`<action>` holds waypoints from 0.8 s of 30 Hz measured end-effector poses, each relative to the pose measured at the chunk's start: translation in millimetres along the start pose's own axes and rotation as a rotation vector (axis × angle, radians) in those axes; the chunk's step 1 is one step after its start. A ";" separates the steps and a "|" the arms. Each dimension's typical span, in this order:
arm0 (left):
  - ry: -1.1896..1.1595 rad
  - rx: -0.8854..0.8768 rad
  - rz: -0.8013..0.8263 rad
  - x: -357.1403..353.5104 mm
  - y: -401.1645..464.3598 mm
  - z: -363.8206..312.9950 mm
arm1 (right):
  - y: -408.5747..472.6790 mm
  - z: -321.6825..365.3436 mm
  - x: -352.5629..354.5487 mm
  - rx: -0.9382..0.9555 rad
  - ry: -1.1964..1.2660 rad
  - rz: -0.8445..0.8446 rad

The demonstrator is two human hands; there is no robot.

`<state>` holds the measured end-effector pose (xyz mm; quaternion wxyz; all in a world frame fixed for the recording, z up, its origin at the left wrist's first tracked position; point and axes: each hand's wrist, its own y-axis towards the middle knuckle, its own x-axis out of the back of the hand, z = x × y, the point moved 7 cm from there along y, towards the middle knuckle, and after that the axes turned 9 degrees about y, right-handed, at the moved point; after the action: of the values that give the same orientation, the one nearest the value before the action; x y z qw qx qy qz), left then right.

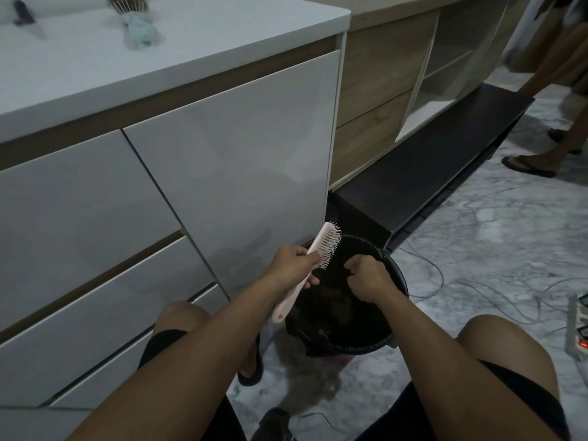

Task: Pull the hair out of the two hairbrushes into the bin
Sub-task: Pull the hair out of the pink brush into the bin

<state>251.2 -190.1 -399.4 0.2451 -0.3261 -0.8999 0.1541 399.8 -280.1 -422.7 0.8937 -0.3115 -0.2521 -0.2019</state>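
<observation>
My left hand [294, 265] grips a pink hairbrush [324, 246] around its neck, bristles facing right, head tilted up over the rim of a black bin [399, 275] lined with a dark bag. My right hand [370, 278] hovers over the bin with fingers pinched together; whether hair is between them I cannot tell. A brownish clump of hair [337, 297] lies inside the bin. A second hairbrush [129, 3], blurred, lies on the white countertop [95, 55] at the top left, far from both hands.
White drawers [222, 160] stand close on the left. A dark low platform [429, 167] runs behind the bin. Cables [477, 291] and a power strip [580, 329] lie on the marble floor at right. Another person's legs [553, 122] stand at the upper right. My knees flank the bin.
</observation>
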 end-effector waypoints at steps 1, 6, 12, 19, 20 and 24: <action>-0.003 0.012 0.008 -1.1 -0.7 0.7 | 0.1 0.9 2.4 -0.010 0.023 -0.018; -0.065 0.093 0.016 -5.1 -7.9 -1.0 | -7.9 14.5 8.4 -0.030 0.481 -0.051; -0.129 0.121 0.053 -12.3 -17.0 -9.1 | -24.9 24.9 24.6 0.031 0.758 -0.129; -0.038 0.101 0.032 -6.1 -22.8 -16.2 | -23.9 14.2 36.3 -0.031 0.804 -0.214; -0.012 0.099 0.021 -5.2 -22.4 -16.2 | -24.2 13.8 38.7 -0.027 0.798 -0.247; 0.029 0.047 -0.023 -5.7 -22.4 -15.2 | -27.2 19.0 39.9 0.008 0.864 -0.249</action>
<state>251.8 -208.7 -378.9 0.2676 -0.3119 -0.8962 0.1674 411.2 -295.4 -374.5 0.8870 -0.1625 0.1076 -0.4187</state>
